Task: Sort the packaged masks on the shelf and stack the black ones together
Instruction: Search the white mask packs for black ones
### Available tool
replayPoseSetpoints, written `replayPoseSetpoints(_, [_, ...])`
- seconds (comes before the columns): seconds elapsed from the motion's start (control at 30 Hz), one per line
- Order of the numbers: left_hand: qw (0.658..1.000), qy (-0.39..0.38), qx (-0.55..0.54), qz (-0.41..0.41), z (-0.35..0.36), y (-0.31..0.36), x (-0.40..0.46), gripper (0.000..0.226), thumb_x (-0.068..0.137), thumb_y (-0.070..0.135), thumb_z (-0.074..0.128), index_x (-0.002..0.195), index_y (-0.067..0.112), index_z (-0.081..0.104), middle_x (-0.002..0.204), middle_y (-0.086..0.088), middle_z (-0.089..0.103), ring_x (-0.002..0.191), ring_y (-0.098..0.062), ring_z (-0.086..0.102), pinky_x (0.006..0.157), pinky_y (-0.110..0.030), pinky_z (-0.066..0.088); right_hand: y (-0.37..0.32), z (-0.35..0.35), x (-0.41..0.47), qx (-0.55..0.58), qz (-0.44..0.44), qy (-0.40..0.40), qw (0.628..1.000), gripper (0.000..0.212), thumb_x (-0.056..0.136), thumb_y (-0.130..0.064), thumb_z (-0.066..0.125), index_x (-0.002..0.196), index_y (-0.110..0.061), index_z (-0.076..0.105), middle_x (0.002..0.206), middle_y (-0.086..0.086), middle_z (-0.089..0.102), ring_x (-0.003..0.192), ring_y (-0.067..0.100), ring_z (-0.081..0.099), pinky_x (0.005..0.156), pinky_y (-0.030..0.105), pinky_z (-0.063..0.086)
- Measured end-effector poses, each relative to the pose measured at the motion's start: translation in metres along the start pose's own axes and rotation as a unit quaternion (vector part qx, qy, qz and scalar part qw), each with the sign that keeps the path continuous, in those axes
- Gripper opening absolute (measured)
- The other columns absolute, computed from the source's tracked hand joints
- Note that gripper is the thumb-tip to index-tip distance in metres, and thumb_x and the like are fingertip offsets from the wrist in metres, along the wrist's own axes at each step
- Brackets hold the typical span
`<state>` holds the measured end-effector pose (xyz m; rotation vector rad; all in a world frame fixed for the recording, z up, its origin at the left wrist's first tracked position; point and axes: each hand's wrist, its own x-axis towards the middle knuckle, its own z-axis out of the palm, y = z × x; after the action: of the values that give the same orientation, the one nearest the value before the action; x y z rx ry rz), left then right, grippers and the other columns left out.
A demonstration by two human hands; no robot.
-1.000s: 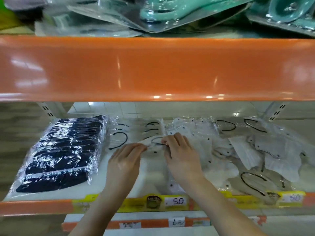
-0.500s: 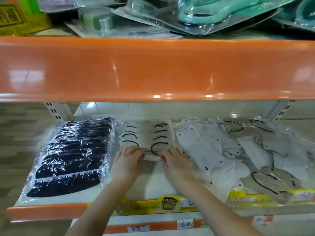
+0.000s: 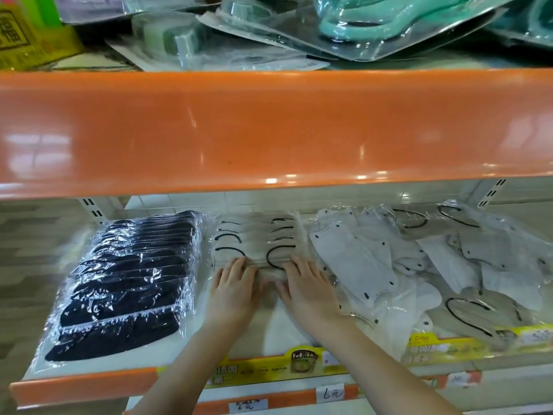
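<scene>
A stack of black packaged masks point(image 3: 128, 283) lies in overlapping rows at the left of the lower shelf. Beside it, in the middle, sits a neat stack of white packaged masks with black ear loops point(image 3: 257, 238). My left hand point(image 3: 235, 287) and my right hand point(image 3: 305, 287) lie flat side by side, fingers straight, pressing on the front edge of that white stack. A loose heap of white packaged masks point(image 3: 419, 265) spreads over the right half of the shelf, touching my right hand's side.
The orange front of the upper shelf point(image 3: 269, 127) hangs low over the masks. Above it lie clear blister packs with teal items point(image 3: 359, 22). Yellow price strips point(image 3: 299, 363) run along the lower shelf's front edge.
The middle white stack has been squared up and now lies neat. Both hands slid a little toward me and flattened on its front edge. The camera moved nearer.
</scene>
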<state>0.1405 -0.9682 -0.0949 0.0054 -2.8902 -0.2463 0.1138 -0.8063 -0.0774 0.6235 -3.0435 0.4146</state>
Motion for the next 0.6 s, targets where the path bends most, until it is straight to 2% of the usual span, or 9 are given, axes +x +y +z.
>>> replayPoseSetpoints(0.2, [0.999, -0.017, 0.017, -0.025, -0.002, 0.002, 0.004, 0.04, 0.085, 0.04, 0.036, 0.093, 0.018, 0.069, 0.11, -0.008, 0.07, 0.106, -0.026, 0.065, 0.083, -0.042, 0.053, 0.001, 0.0, 0.0, 0.006, -0.011, -0.02, 1.0, 0.043, 0.1, -0.042, 0.033, 0.137, -0.02, 0.037, 0.151, 0.003, 0.024, 0.136, 0.022, 0.026, 0.108, 0.036, 0.027])
replayPoseSetpoints(0.33, [0.999, 0.002, -0.03, -0.036, -0.001, 0.011, 0.005, 0.029, 0.087, 0.028, 0.048, 0.102, 0.011, 0.066, 0.114, -0.01, 0.066, 0.112, -0.031, 0.06, 0.088, -0.044, 0.05, 0.003, -0.005, 0.0, 0.036, -0.021, -0.022, 0.999, 0.042, 0.1, -0.038, 0.036, 0.138, -0.019, 0.039, 0.149, 0.001, 0.028, 0.136, 0.022, 0.027, 0.108, 0.036, 0.027])
replayPoseSetpoints(0.4, [0.997, 0.005, -0.072, -0.037, -0.003, 0.018, 0.007, 0.031, 0.087, 0.02, 0.051, 0.11, 0.005, 0.063, 0.119, -0.014, 0.062, 0.116, -0.037, 0.056, 0.092, -0.048, 0.048, 0.005, -0.01, -0.002, 0.055, -0.024, -0.003, 0.998, 0.039, 0.1, -0.033, 0.038, 0.136, -0.019, 0.044, 0.144, -0.001, 0.033, 0.133, 0.021, 0.031, 0.105, 0.034, 0.03])
replayPoseSetpoints(0.47, [0.996, 0.014, -0.092, -0.011, -0.004, 0.028, 0.007, 0.04, 0.084, 0.023, 0.041, 0.108, 0.0, 0.063, 0.112, -0.019, 0.064, 0.107, -0.041, 0.06, 0.086, -0.05, 0.051, 0.01, -0.018, -0.004, 0.069, -0.028, 0.019, 0.997, 0.036, 0.099, -0.028, 0.039, 0.134, -0.02, 0.046, 0.141, -0.001, 0.037, 0.131, 0.021, 0.032, 0.103, 0.034, 0.032])
replayPoseSetpoints(0.53, [0.991, 0.024, -0.129, 0.01, -0.009, 0.045, 0.008, 0.045, 0.082, 0.025, 0.035, 0.109, 0.001, 0.062, 0.11, -0.017, 0.064, 0.103, -0.039, 0.062, 0.083, -0.048, 0.053, 0.017, -0.025, -0.007, 0.085, -0.034, 0.038, 0.995, 0.037, 0.098, -0.027, 0.037, 0.131, -0.02, 0.05, 0.14, -0.001, 0.042, 0.13, 0.021, 0.035, 0.101, 0.035, 0.034])
replayPoseSetpoints(0.6, [0.984, 0.043, -0.17, 0.009, -0.014, 0.062, 0.008, 0.044, 0.081, 0.026, 0.035, 0.111, 0.006, 0.061, 0.112, -0.012, 0.064, 0.101, -0.03, 0.061, 0.08, -0.042, 0.052, 0.025, -0.031, -0.01, 0.089, -0.031, 0.084, 0.992, 0.042, 0.092, -0.032, 0.032, 0.118, -0.02, 0.062, 0.128, -0.001, 0.055, 0.12, 0.021, 0.05, 0.093, 0.036, 0.043])
